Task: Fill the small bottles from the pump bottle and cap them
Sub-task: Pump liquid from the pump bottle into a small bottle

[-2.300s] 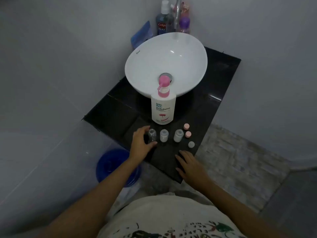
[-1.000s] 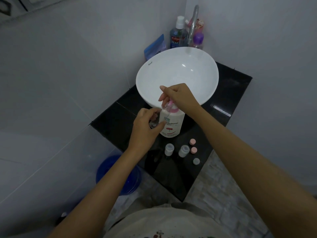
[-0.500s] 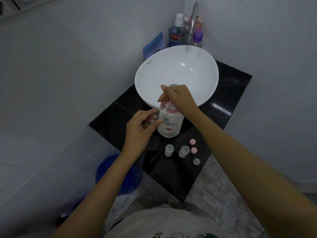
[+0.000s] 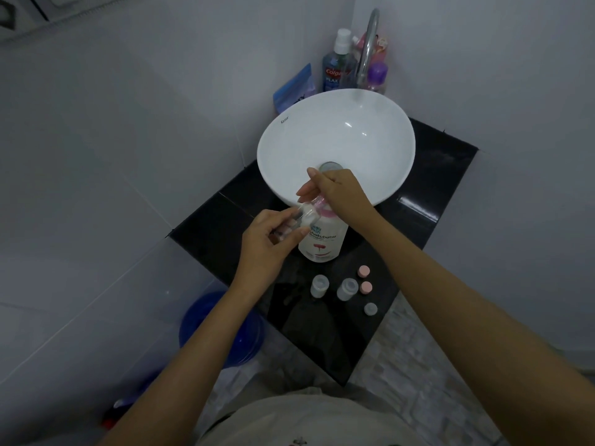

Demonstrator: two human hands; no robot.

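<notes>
Since half a second ago little has shifted: both hands have stayed at the pump, and the small clear plastic bottle (image 4: 301, 217) has tilted a touch more toward the nozzle. Fingertips (image 4: 291, 235) of the left hand (image 4: 264, 249) pinch that little bottle by its sides, mouth angled up and right so it sits just under the spout, which is probably why it is held off the counter at all. Fingers of the right hand (image 4: 338, 194) are curled down over the pink pump head (image 4: 322, 209), clenched on it as if to press; the spout itself is mostly hidden by them. Below stands the white pump bottle with its red-printed label (image 4: 323, 241) on the glossy black counter (image 4: 434, 175), just in front of the white oval basin (image 4: 338, 140). Nearer the counter's edge wait two more small frosted bottles (image 4: 335, 287), uncapped, with two pink round caps (image 4: 365, 279) and one pale grey cap (image 4: 370, 309) laid just beside them, within reach for closing. By this layout, filling looks barely started.
</notes>
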